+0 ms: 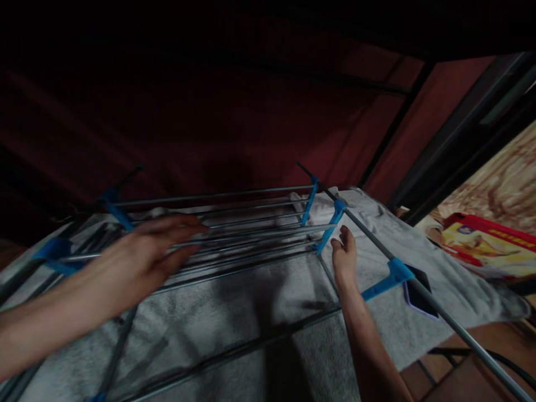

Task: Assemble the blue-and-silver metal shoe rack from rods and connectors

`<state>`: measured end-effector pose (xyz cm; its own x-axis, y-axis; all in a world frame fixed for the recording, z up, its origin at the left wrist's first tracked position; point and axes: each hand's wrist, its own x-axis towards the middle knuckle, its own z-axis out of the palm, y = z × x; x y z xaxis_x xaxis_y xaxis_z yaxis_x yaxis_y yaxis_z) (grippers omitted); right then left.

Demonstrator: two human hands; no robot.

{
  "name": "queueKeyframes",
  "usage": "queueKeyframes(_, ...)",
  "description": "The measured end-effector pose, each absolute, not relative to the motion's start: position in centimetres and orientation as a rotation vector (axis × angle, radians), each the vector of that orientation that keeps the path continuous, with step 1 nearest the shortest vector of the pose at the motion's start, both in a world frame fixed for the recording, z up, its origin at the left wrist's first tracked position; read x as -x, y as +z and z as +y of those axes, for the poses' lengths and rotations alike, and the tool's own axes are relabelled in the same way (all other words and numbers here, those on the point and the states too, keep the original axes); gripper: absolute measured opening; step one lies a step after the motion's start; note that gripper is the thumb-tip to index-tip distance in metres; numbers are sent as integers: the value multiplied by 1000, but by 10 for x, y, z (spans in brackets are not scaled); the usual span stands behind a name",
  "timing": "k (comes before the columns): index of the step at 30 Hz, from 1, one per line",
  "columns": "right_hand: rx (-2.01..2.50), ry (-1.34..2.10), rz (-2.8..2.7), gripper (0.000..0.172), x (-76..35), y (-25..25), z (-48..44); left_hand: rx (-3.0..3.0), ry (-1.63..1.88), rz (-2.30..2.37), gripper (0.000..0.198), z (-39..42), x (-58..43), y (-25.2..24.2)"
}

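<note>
A metal rack with several thin rods and blue plastic brackets stands over a grey cloth. My left hand (161,254), slightly blurred, reaches in from the left, its thumb and fingers around a metal rod (259,233). The rod runs across to the right side of the rack. Near its right end, my right hand (345,257) is beside a blue bracket (330,226), fingers apart and slightly bent, with nothing visible in them. Another blue bracket (387,279) sits on the right side pole (371,237), nearer to me. My left forearm covers part of the rack's left side.
The grey cloth (196,329) lies beneath the rack. A dark-screened phone (422,296) rests on it at the right, partly behind the pole. Farther right is a red and yellow package (489,243). A dark red surface (234,134) rises behind, with tiled floor (464,374) at lower right.
</note>
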<state>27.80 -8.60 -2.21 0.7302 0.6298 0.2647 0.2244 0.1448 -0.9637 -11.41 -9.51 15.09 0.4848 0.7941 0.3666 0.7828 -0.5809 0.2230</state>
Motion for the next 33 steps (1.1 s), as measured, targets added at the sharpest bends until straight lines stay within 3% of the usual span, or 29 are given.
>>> queueKeyframes(6, 1325, 373, -779, 64, -285, -27, -62, -2831, 601, 915, 33, -82, -44, 116)
queueKeyframes(13, 1249, 341, -859, 52, -295, -20, -46, -2888, 439, 916, 33, -53, -169, 88)
queueKeyframes(21, 1292, 340, -916, 30, -304, -10, -39, -2776, 488, 1116, 21, -26, -192, 85)
queueKeyframes(33, 1175, 317, -1036, 44, -306, 6, -32, -2745, 471, 1142, 25, -18, -190, 101)
